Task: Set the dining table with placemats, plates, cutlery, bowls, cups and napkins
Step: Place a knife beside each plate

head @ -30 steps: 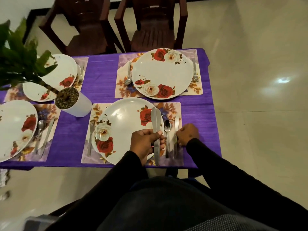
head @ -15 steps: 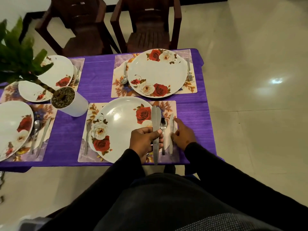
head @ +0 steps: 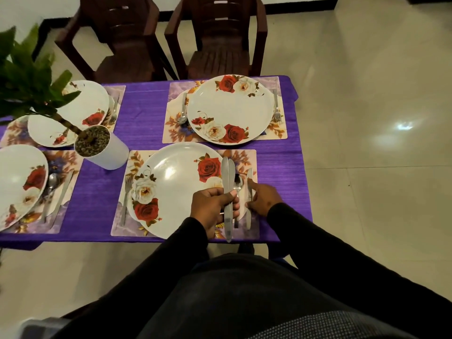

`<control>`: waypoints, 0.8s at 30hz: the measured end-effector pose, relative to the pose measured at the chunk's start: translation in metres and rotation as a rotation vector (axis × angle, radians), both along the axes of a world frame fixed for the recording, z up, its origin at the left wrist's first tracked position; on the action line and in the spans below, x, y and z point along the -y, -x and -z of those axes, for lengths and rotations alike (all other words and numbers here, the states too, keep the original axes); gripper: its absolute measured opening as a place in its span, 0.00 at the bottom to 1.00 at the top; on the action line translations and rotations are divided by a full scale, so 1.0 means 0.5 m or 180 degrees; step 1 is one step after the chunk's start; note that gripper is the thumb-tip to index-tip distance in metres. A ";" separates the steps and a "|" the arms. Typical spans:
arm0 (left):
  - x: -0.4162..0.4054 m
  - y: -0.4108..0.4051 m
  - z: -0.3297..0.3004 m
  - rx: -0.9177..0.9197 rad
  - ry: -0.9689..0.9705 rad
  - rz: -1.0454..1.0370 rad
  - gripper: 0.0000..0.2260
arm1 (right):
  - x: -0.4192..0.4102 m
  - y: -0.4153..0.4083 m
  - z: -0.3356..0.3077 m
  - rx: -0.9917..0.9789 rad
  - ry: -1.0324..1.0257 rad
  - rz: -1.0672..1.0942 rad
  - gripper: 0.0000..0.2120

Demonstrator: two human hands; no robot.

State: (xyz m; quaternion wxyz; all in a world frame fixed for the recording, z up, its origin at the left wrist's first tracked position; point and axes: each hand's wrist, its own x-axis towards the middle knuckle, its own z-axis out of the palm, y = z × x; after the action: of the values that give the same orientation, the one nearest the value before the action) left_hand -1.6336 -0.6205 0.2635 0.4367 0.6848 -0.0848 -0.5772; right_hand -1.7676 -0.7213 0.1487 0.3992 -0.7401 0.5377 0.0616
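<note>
My left hand grips two knives over the near plate, while my right hand, fingers extended, touches a third knife beside the spoon on the placemat.

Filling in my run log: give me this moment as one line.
stage: cutlery, near setting | left hand: holds two knives above plate | right hand: fingers on knife lying on placemat
</note>
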 end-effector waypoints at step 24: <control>0.010 0.027 0.012 -0.0059 0.0056 -0.0142 0.07 | -0.001 0.008 0.003 0.0246 -0.0088 0.0142 0.46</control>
State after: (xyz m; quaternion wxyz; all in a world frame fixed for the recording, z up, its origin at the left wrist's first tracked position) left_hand -1.6470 -0.6256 0.2575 0.4563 0.6772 -0.0705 -0.5729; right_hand -1.7715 -0.7207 0.1470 0.4311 -0.7242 0.5373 0.0315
